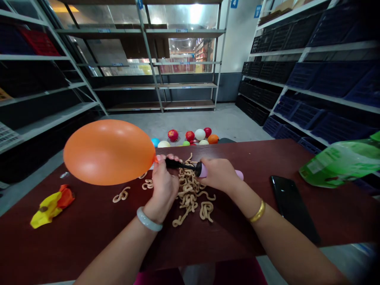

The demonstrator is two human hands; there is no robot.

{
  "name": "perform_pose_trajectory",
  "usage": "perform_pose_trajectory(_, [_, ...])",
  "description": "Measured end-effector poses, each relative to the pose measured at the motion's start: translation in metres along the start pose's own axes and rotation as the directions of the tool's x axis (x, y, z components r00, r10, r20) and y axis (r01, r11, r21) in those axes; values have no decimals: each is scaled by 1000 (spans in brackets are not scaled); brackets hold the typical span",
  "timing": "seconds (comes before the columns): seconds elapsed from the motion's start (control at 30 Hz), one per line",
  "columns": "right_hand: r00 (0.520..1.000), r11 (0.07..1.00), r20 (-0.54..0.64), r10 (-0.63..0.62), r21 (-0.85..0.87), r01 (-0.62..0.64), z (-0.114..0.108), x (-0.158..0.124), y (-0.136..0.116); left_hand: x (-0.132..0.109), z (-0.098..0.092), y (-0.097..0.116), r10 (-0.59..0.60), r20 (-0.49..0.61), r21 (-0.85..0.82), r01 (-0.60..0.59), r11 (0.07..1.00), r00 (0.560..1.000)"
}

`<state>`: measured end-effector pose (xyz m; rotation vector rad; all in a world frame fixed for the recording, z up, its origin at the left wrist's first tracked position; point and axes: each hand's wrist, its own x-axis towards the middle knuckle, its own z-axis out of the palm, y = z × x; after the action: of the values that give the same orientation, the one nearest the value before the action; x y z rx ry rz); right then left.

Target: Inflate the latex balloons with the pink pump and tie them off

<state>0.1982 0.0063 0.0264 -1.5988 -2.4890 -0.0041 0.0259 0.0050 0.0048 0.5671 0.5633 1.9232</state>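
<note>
A large inflated orange balloon (pixel 109 152) points left, its neck pinched in my left hand (pixel 164 183) around the black nozzle end of a balloon pump (pixel 203 169). My right hand (pixel 220 174) is wrapped round the pump's pale purple body, whose rounded end shows beyond the fingers. A black rod links the two parts of the pump between my hands. Beneath the pump lies a heap of tan, curled, string-like pieces (pixel 188 190), with a few loose curls (pixel 121 195) to the left. A limp yellow balloon (pixel 46 210) and a limp orange-red one (pixel 66 196) lie at the left.
The dark red table (pixel 237 233) carries a black phone (pixel 293 206) and a green plastic bag (pixel 338 162) on the right. Several inflated balloons (pixel 200 134) rest beyond the far edge. Metal shelves (pixel 160 85) stand behind, and racks of dark crates (pixel 320 79) line the right side.
</note>
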Motion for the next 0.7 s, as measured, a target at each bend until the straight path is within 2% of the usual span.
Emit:
perform_pose_trajectory(0.13, [1000,995,5,8,96,-9,-1,-4,-14,-23,13,-10,-41,46,21,40,999,998])
perform_pose_trajectory(0.23, [1000,989,-6,5,148,-4,0,-3,-17,-23,17,-5,-40,52,20,40,999,998])
perform_pose_trajectory(0.43, [1000,994,-6,23,109,-22,1,2,-5,17,3,30,5,61,29,-7,1000,998])
perform_pose_trajectory(0.57, [999,998,38,34,44,-36,-2,5,5,45,-12,56,66,-42,40,-64,997,997])
perform_pose_trajectory(0.7, [999,1000,23,24,14,-25,-1,6,12,51,-16,60,89,-59,49,-86,995,994])
